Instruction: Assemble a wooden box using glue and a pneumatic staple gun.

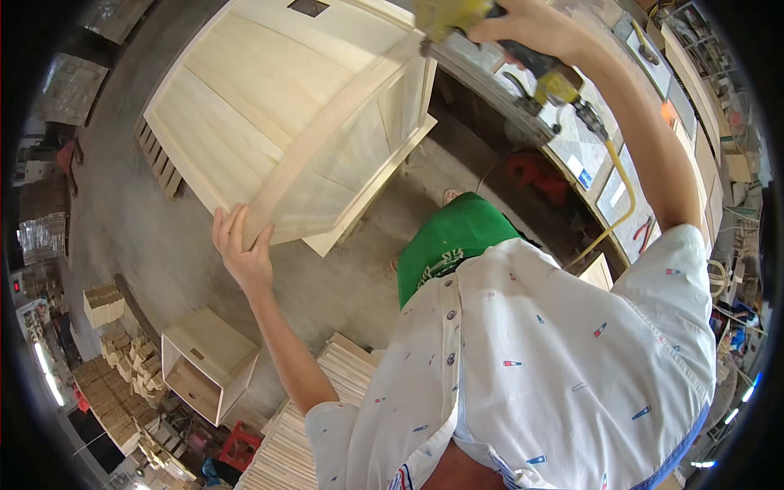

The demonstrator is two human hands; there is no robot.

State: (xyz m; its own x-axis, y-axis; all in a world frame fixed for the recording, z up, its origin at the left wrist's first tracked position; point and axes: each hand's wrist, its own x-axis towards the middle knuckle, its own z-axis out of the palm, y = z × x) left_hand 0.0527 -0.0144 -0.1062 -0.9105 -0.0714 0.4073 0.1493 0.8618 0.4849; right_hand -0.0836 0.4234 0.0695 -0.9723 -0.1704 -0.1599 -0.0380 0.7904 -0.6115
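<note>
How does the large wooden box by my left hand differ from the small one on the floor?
Size: the large box looks bigger in view than the small box.
Contact: the left hand touches the large box's corner; neither hand touches the small box.
Pose: the small box shows its open side; the large box shows seamed panels.
Shared: pale wood and a rectangular cutout.

The cabinet (pixel 286 114) is left of the workbench (pixel 483 82), where pliers (pixel 643 233) lie.
</note>
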